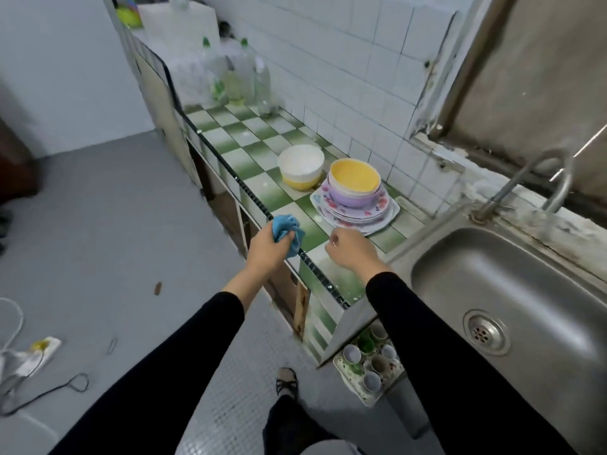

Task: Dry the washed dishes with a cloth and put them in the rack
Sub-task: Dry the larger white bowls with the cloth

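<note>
My left hand (267, 249) grips a crumpled blue cloth (285, 228) at the front edge of the green-and-white tiled counter (253, 152). My right hand (349, 249) hovers over the counter with fingers curled, holding nothing, just in front of a stack of patterned plates (374, 214). On the plates sit a purple bowl (356, 200) and a yellow bowl (354, 177). To their left a white bowl (300, 162) is nested in a yellow one. A rack of cups (369, 366) stands on the floor under the counter's end.
A steel sink (512, 290) with a curved tap (538, 178) lies on the right. Several plastic bottles (236, 80) stand at the counter's far end by the tiled wall. Cables and a power strip (36, 353) lie on the grey floor at left.
</note>
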`<act>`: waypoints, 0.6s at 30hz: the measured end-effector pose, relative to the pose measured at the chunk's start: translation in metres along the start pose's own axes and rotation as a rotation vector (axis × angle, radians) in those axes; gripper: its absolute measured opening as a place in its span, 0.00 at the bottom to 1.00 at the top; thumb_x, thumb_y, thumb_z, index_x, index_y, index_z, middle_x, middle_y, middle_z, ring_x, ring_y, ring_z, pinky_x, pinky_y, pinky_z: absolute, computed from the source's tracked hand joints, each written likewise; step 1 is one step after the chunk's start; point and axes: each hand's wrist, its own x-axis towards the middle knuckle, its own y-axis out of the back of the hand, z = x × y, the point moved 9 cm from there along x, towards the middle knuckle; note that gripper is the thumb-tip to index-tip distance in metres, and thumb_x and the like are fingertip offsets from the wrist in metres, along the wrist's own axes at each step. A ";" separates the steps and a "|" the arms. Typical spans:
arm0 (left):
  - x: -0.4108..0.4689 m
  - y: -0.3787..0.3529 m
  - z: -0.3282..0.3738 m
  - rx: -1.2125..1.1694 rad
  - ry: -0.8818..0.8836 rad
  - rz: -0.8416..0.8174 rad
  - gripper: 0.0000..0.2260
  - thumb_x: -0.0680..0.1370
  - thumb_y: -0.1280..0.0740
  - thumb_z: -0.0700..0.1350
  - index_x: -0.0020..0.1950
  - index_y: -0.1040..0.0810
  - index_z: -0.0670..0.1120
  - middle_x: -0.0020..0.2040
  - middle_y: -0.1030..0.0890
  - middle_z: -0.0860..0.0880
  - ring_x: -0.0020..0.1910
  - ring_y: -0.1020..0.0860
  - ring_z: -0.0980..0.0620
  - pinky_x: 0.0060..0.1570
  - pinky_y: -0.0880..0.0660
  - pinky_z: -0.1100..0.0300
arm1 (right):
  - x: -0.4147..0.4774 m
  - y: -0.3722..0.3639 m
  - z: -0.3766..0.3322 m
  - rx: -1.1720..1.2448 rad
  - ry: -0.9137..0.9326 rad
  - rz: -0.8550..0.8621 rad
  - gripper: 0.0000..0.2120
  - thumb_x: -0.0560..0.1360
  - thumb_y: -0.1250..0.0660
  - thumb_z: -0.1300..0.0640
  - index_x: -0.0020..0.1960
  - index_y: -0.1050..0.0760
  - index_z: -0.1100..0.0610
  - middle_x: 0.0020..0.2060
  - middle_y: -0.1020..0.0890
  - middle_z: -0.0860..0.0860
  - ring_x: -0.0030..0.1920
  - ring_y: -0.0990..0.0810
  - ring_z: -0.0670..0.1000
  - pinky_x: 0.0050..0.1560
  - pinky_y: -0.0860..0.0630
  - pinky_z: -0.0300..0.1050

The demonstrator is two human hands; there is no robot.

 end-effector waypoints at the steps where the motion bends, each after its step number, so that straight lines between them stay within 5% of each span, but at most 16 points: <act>1: 0.015 0.001 -0.003 0.001 0.001 -0.001 0.11 0.77 0.33 0.46 0.59 0.22 0.49 0.55 0.18 0.49 0.54 0.21 0.48 0.56 0.24 0.52 | 0.016 0.001 -0.002 0.006 -0.003 0.005 0.09 0.79 0.39 0.54 0.55 0.25 0.57 0.54 0.20 0.55 0.54 0.23 0.58 0.50 0.27 0.48; 18: 0.209 -0.003 -0.037 -0.035 0.125 0.005 0.12 0.79 0.32 0.45 0.61 0.22 0.43 0.51 0.20 0.50 0.49 0.24 0.53 0.47 0.32 0.63 | 0.202 -0.017 -0.020 0.017 -0.141 -0.021 0.11 0.80 0.40 0.54 0.58 0.25 0.58 0.54 0.18 0.57 0.54 0.21 0.59 0.51 0.25 0.49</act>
